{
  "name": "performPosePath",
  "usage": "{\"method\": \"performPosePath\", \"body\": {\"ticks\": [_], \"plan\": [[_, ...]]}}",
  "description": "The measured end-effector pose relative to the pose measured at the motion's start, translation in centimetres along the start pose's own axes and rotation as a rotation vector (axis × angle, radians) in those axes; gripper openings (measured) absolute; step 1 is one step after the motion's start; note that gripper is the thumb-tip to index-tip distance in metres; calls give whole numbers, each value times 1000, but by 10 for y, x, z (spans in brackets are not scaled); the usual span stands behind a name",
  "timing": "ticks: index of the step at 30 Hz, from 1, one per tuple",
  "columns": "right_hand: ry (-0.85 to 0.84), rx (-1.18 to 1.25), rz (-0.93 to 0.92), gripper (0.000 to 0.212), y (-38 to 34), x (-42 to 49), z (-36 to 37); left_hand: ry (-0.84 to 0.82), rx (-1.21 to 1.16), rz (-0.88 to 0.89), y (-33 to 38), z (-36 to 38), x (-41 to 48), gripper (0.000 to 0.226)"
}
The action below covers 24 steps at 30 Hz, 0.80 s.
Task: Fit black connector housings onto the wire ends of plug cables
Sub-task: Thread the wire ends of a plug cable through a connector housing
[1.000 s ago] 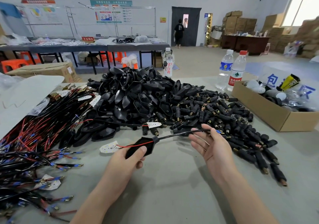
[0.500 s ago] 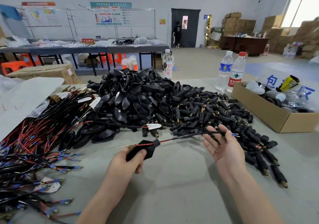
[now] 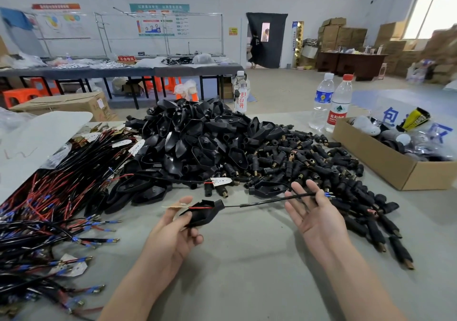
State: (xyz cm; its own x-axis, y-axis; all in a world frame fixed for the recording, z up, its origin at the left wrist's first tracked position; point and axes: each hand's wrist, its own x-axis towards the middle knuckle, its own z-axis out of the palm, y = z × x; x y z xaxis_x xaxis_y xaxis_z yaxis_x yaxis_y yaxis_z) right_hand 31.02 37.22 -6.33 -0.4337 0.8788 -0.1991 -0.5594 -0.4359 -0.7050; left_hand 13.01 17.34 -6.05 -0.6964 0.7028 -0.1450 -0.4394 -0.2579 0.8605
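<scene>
So left grip [image 3: 173,236] pinches the housing [image 3: 202,215] over the counter [image 3: 247,271], right grip [image 3: 319,219] is flat-fingered with the cable [image 3: 272,201] across it. Cable's been drawn right since a second ago — plate [image 3: 174,205] now sits at the housing's mouth, so nearly seated I'd say.

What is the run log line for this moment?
left hand: grips connector housing | right hand: open, cable lies across fingers | red wire: in housing
</scene>
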Motion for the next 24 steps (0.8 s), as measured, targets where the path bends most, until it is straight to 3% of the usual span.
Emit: {"method": "performPosePath", "body": {"ticks": [10,24], "plan": [[71,74,-31,31,-9,3,-6,111,-190,-71,3,-4,6,23],[113,0,-125,29,-13,0,-6,143,-28,7,-1,-1,8,14]]}}
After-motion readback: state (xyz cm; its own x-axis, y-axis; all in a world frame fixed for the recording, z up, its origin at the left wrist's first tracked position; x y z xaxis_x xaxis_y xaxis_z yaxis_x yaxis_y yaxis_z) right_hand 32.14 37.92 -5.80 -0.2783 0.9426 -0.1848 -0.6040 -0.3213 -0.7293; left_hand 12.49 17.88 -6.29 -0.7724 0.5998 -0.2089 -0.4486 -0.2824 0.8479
